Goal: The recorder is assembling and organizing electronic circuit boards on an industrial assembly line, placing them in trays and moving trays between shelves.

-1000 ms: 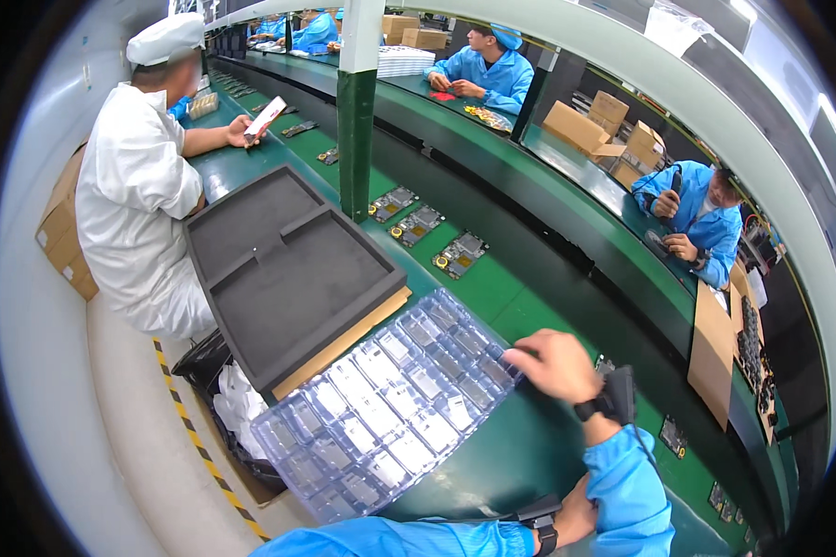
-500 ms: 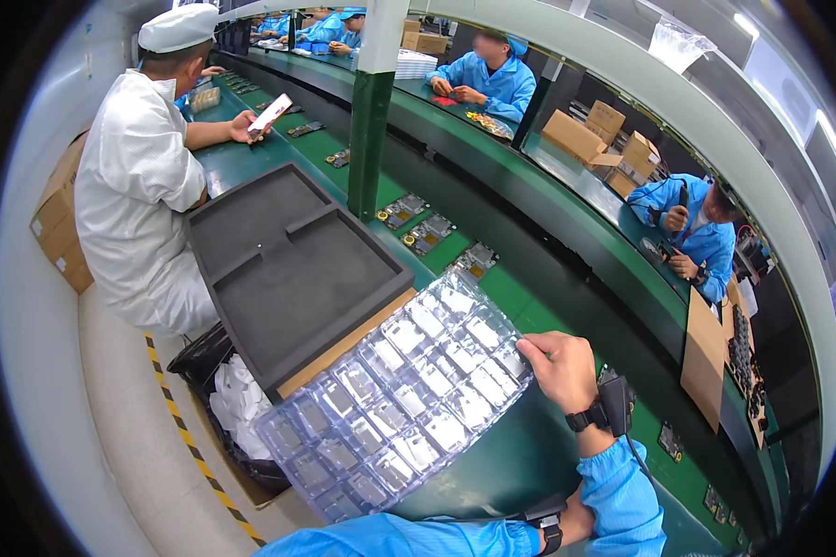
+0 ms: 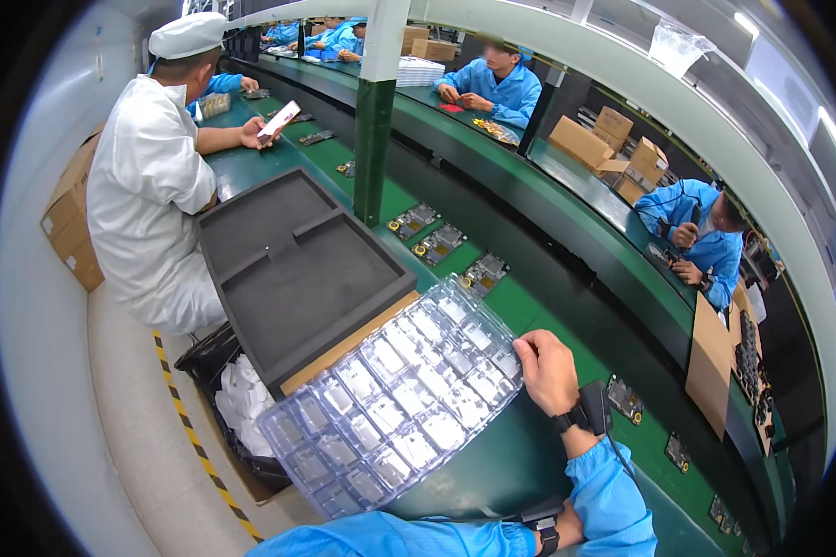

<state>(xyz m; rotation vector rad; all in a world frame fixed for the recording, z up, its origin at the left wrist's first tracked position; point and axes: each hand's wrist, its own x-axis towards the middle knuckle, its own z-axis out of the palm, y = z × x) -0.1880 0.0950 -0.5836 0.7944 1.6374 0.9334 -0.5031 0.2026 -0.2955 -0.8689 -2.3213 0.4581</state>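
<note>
A clear plastic blister tray with rows of pockets, several holding flat silvery pieces, lies tilted across the bench in front of me. My right hand is closed on its right corner, thumb and fingers pinching the rim. My left forearm crosses low in the picture. Of my left hand, only a bit past the wrist strap shows; the right sleeve covers its fingers. Just beyond the blister tray is a black foam tray with shallow recesses, set on a cardboard edge.
Circuit boards sit along the green conveyor to the right. A green-and-white post rises beside it. At left, a person in white holds a phone. A black-lined bin of white scraps stands below the bench edge.
The view has shifted slightly. My right hand and the blister tray have moved a little left against the bench. Farther up the line, a blue-sleeved person's hand has reached over a board.
</note>
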